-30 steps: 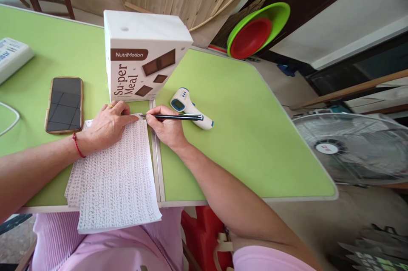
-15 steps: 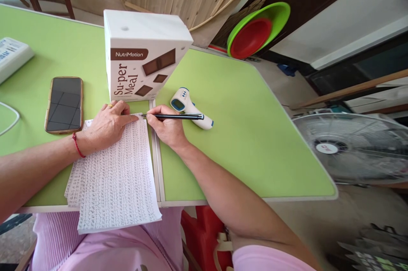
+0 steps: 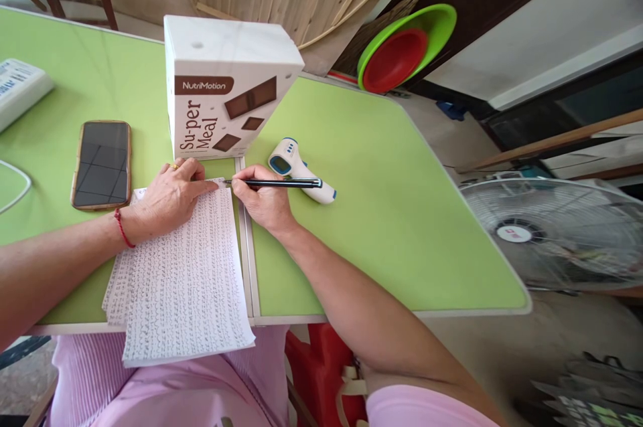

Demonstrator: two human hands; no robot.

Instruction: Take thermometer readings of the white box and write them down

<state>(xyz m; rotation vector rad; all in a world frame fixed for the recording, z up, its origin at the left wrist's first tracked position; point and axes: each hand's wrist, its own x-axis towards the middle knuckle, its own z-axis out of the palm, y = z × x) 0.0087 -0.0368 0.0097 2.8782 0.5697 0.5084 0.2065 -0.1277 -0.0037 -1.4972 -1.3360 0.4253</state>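
Observation:
My right hand (image 3: 266, 205) grips a black pen (image 3: 286, 183), its tip at the upper right corner of a handwritten sheet (image 3: 185, 280). Dense rows of small writing cover that sheet, and its lower end hangs over the table's front edge. Pressing on the upper part of the paper is my left hand (image 3: 173, 196), index finger stretched toward the pen tip, holding nothing. More written sheets (image 3: 116, 296) stick out under the top one at the left. Just beyond the right hand lies a white and blue infrared thermometer (image 3: 319, 193), partly behind the pen.
A white NutriMotion box (image 3: 201, 126) stands right behind the paper on the green table (image 3: 392, 233). To the left lie a phone (image 3: 102, 162), a white device (image 3: 20, 89) and a white cable (image 3: 23, 193). A fan (image 3: 552, 233) stands beyond the table's right edge.

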